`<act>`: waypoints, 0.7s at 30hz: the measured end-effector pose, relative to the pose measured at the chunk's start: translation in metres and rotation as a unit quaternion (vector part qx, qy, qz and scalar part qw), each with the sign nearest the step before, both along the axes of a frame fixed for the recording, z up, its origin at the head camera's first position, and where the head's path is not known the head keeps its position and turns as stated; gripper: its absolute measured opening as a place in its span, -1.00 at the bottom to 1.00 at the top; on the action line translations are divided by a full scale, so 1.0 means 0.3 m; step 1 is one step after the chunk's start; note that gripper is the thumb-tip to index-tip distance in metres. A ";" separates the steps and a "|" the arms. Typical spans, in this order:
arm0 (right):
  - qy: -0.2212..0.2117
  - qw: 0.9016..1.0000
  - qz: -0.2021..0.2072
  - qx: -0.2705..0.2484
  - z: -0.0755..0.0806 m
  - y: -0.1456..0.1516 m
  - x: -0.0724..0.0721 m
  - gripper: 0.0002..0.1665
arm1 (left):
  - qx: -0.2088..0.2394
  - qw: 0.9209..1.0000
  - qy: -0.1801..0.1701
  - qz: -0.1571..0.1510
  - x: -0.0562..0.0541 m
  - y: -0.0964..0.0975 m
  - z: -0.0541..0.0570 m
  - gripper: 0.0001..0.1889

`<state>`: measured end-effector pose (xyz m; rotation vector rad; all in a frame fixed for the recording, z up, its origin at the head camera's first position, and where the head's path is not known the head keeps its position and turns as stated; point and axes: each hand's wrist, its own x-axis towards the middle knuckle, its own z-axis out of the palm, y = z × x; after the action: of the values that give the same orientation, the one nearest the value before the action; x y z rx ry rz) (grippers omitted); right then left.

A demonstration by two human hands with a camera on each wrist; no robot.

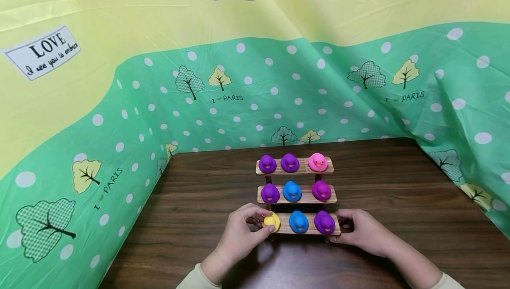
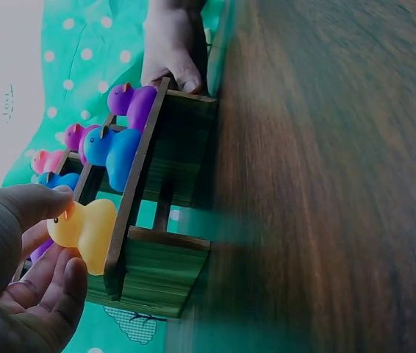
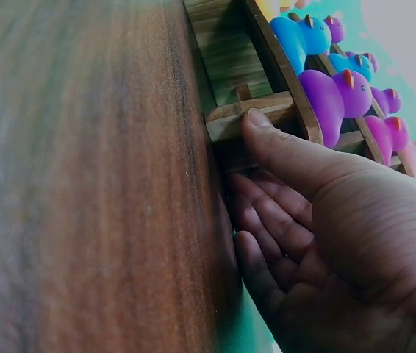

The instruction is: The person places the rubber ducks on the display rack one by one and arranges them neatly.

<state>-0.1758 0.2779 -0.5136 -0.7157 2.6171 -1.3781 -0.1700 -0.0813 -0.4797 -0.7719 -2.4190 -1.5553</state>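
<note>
A three-tier wooden display shelf [image 1: 311, 229] stands on the table, with a row of rubber ducks on each tier. At the left end of the lowest tier, my left hand [image 1: 244, 229] pinches a yellow rubber duck [image 2: 94, 228] between thumb and fingers; the duck's base meets the board. Beside it sit a blue duck [image 1: 299, 222] and a purple duck [image 1: 324, 222]. My right hand [image 1: 364, 231] grips the shelf's lower right end, its thumb [image 3: 267, 136] on the wooden side support and its fingers curled behind.
The middle tier [image 1: 307, 195] bears purple, blue and magenta ducks. On the top tier [image 1: 303, 165] are two purple ducks and a pink duck [image 1: 318, 162]. Dark wooden tabletop [image 1: 199, 200] surrounds the shelf. A green and yellow printed cloth [image 1: 223, 116] hangs behind and at both sides.
</note>
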 end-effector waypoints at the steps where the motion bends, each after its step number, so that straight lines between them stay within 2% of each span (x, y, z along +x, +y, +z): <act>1: 0.000 1.000 0.001 0.000 0.000 0.000 0.001 -0.69 | -0.003 1.000 0.004 0.000 0.000 0.002 0.001 -0.71; 7: -0.005 1.000 -0.001 0.004 0.003 0.002 0.001 -0.69 | -0.018 1.000 0.018 0.003 0.003 0.010 0.006 -0.71; 21: -0.004 1.000 0.000 0.000 0.013 -0.003 0.006 -0.68 | -0.021 1.000 0.009 0.004 0.006 0.008 0.005 -0.72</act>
<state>-0.1739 0.2770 -0.5096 -0.7096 2.6101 -1.3779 -0.1683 -0.0790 -0.4782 -0.7799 -2.4455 -1.4936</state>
